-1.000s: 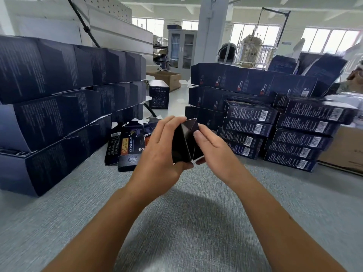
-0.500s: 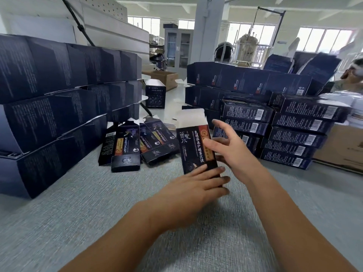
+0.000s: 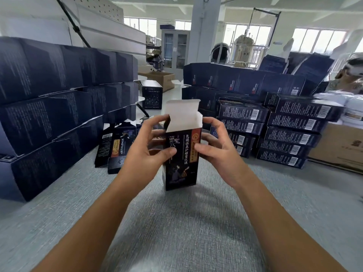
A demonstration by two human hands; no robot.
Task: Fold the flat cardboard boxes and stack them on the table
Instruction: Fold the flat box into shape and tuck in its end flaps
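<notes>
Two hands hold one dark box (image 3: 181, 169) upright in the middle of the head view, over the grey table (image 3: 176, 232); whether its lower edge touches the table or hangs just above it cannot be told. The left hand (image 3: 145, 152) grips the box's left side, thumb pressed on the printed front and fingers curled round the upper left corner. The right hand (image 3: 220, 152) grips the right side in the same way, thumb on the front and fingers hooked over the upper right edge. The box top is open, and its white lid flap (image 3: 182, 112) stands straight up between the fingertips.

Just beyond the left hand, several flat boxes (image 3: 117, 146) lie overlapping on the table. Along the left runs a tall stack of folded boxes (image 3: 59, 99), three rows high. Another stack of folded boxes (image 3: 284, 124) fills the right side, barcodes facing forward. A single folded box (image 3: 152, 97) stands alone farther back, with a brown carton (image 3: 159, 78) behind it.
</notes>
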